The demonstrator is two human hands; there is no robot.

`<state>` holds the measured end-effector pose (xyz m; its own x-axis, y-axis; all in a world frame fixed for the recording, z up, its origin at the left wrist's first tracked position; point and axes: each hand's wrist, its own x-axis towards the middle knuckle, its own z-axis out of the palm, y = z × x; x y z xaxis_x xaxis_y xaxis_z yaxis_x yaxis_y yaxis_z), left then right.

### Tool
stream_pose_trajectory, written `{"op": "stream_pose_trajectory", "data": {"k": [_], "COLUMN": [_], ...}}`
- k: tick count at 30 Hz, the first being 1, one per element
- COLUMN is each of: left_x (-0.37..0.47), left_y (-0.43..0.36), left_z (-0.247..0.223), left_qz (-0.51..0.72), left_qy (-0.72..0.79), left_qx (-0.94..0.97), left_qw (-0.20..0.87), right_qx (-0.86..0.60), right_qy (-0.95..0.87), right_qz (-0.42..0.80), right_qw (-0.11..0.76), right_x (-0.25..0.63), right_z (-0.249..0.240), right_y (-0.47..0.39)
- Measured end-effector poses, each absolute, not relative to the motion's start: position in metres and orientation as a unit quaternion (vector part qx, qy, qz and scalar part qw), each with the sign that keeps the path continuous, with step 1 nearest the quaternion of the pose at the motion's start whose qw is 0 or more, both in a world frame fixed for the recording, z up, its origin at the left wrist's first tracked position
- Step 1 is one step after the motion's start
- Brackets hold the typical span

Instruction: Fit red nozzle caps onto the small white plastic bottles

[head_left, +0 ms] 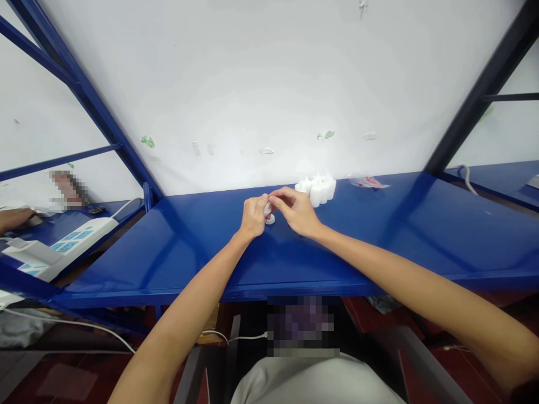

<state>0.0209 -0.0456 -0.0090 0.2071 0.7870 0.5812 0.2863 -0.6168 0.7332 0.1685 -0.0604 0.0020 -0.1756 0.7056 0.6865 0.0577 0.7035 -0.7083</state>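
Over the middle of the blue table (202, 252), my left hand (254, 216) is closed round a small white object (267, 209), mostly hidden by the fingers. My right hand (298, 211) meets it from the right, its thumb and forefinger pinched together at the top of that object. Whether the right fingertips hold a separate piece is too small to tell. A round white disc-like piece (270, 219) lies on the table just below the hands. Several white bottles with pointed tips (322, 191) stand close together behind my right hand.
A clear plastic bag with red marks (369, 182) lies near the wall, right of the bottles. At the left are a white power strip (69, 247) with a plugged-in adapter and another person's hand (17, 219). Blue frame posts flank the table.
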Motion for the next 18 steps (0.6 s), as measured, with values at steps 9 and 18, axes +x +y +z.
{"op": "stream_pose_trajectory", "data": {"k": [9,18], "left_x": [0.0198,0.0231], "left_y": [-0.0385,-0.0421], "left_z": [-0.0117,-0.0098], "left_qz": [0.519,0.531], "left_qy": [0.355,0.311], "left_qx": [0.716,0.711], "left_qw": [0.304,0.341], "right_qx": [-0.262,-0.266], "right_qy": [-0.69,-0.716], "right_qz": [0.327,0.266], "right_qw": [0.59,0.588], "right_x": [0.1686,0.1684], "right_z": [0.0026,0.0026], "right_y": [-0.0607,-0.0657]}}
